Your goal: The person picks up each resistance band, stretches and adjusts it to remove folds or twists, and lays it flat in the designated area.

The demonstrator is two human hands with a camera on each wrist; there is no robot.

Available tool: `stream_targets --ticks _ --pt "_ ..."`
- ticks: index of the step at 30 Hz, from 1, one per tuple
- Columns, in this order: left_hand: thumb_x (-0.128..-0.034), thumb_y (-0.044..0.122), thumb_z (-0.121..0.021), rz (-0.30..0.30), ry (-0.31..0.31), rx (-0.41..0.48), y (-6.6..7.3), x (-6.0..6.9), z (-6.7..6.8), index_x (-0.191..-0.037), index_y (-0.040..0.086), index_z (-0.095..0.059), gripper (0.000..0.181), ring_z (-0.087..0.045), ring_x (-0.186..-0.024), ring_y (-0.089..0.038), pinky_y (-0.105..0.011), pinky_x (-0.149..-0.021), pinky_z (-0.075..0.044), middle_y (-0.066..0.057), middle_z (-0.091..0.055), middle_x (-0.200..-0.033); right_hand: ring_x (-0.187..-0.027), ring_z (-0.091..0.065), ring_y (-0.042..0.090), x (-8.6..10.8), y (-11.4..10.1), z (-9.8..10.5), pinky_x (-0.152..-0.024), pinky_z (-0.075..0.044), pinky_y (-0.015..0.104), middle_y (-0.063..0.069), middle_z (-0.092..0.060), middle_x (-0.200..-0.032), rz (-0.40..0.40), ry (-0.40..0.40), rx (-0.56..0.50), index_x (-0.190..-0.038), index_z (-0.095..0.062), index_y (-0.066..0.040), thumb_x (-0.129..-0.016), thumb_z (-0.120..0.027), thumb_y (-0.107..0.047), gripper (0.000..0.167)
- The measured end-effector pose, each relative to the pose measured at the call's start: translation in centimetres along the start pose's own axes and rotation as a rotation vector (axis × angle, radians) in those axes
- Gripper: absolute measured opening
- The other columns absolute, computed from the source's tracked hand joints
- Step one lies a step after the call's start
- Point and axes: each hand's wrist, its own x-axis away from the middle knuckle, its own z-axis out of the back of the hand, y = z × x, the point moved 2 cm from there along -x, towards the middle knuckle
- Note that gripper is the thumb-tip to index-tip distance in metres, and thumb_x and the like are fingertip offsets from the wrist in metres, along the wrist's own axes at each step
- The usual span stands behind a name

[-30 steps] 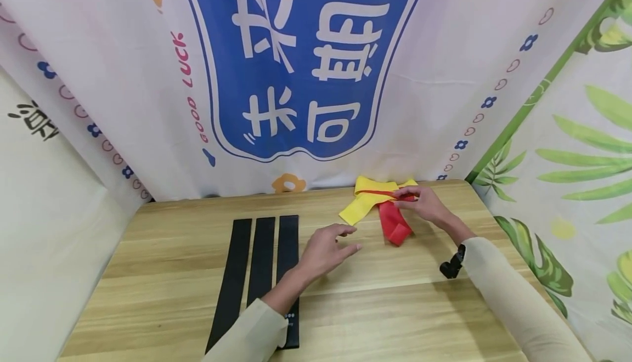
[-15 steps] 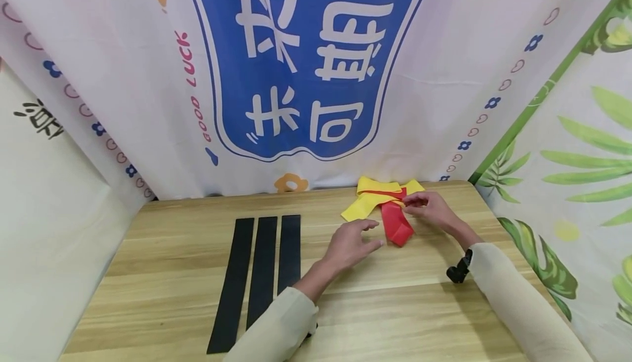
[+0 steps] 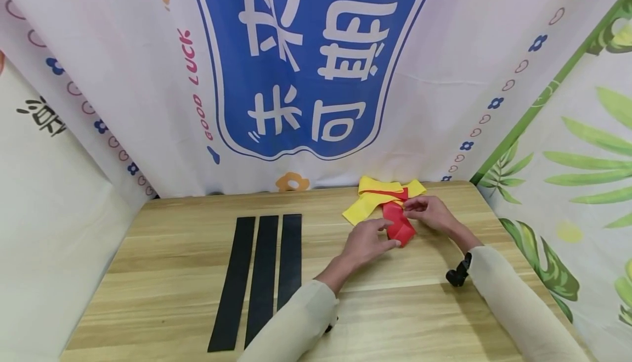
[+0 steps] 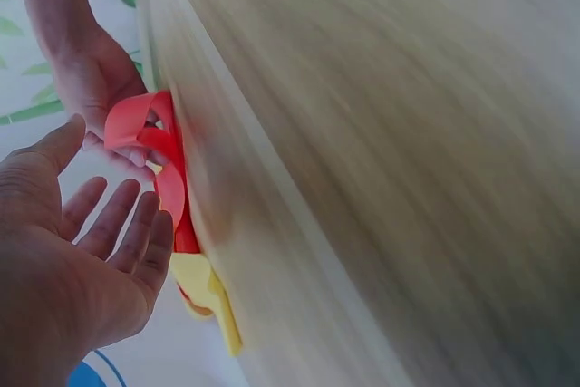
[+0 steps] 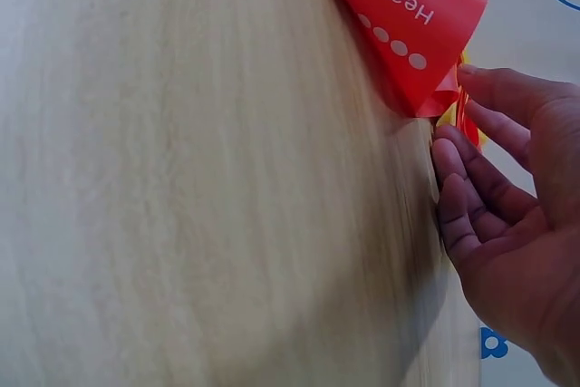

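Observation:
A red band point(image 3: 396, 222) lies over yellow bands point(image 3: 362, 208) in a loose heap at the table's back edge. My left hand point(image 3: 364, 243) hovers at the red band's near left side, fingers spread and empty; the left wrist view shows its open palm point(image 4: 82, 269) beside the red band point(image 4: 172, 174). At the heap's right side is my right hand point(image 3: 434, 215), fingers loosely bent. In the right wrist view my right hand point(image 5: 526, 188) has its thumb tip at the edge of the red band point(image 5: 417, 15), which reads "Heavy"; no firm grip shows.
Several black strips lie side by side on the left of the wooden table point(image 3: 163, 263), one point(image 3: 234, 280) nearest the left edge; my left sleeve point(image 3: 296, 318) partly covers the others. A printed curtain point(image 3: 434, 77) hangs behind the table.
My left hand has moved right and slightly forward to the red band. My right hand has drawn back a little to the right, off the top of the heap.

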Motion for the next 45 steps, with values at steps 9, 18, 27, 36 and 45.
stream_targets --ticks 9,18,27,36,45 --pt "-0.0905 0.035 -0.086 0.03 0.0 -0.022 0.0 -0.9 -1.0 -0.137 0.015 -0.071 0.053 -0.066 -0.107 -0.016 -0.021 -0.089 -0.052 0.003 -0.074 -0.123 -0.101 -0.066 0.027 0.1 -0.1 -0.4 -0.082 -0.055 0.024 0.017 -0.075 -0.117 0.006 -0.004 -0.009 -0.126 -0.074 -0.001 -0.099 -0.077 -0.015 0.031" --pt "-0.0906 0.035 -0.086 0.059 0.006 -0.051 0.0 -1.6 -2.0 -0.135 0.017 -0.073 0.05 -0.062 -0.102 -0.009 -0.022 -0.089 -0.051 0.004 -0.075 -0.121 -0.103 -0.065 0.027 -0.2 0.1 -0.7 -0.084 -0.054 0.024 0.017 -0.074 -0.121 -0.008 -0.006 -0.014 -0.13 -0.073 -0.002 -0.098 -0.077 -0.015 0.034" --pt "-0.0909 0.023 -0.087 0.051 0.035 -0.026 -0.4 -1.8 -2.2 -0.126 0.012 -0.076 0.038 -0.069 -0.102 -0.009 -0.023 -0.092 -0.054 0.001 -0.078 -0.116 -0.104 -0.069 0.027 -0.2 -0.1 -1.1 -0.083 -0.055 0.023 0.016 -0.076 -0.119 0.017 0.0 -0.041 -0.126 -0.074 -0.001 -0.098 -0.078 -0.012 0.03" --pt "-0.0911 0.017 -0.086 0.097 0.048 -0.002 -0.4 -2.0 -2.3 -0.116 0.014 -0.079 0.026 -0.072 -0.092 -0.004 -0.019 -0.083 -0.055 0.003 -0.08 -0.102 -0.102 -0.074 0.023 0.1 -0.7 -1.8 -0.079 -0.057 0.022 0.019 -0.076 -0.119 0.035 0.036 -0.087 -0.12 -0.076 0.001 -0.097 -0.078 -0.008 0.025" --pt "-0.0894 0.015 -0.087 0.133 0.056 -0.009 -0.2 -2.2 -2.4 -0.109 0.016 -0.081 0.021 -0.069 -0.084 -0.001 -0.019 -0.077 -0.055 0.007 -0.079 -0.094 -0.102 -0.076 0.028 0.0 -0.8 -2.1 -0.078 -0.058 0.022 0.025 -0.073 -0.123 0.024 0.046 -0.146 -0.12 -0.074 0.006 -0.097 -0.075 -0.002 0.025"
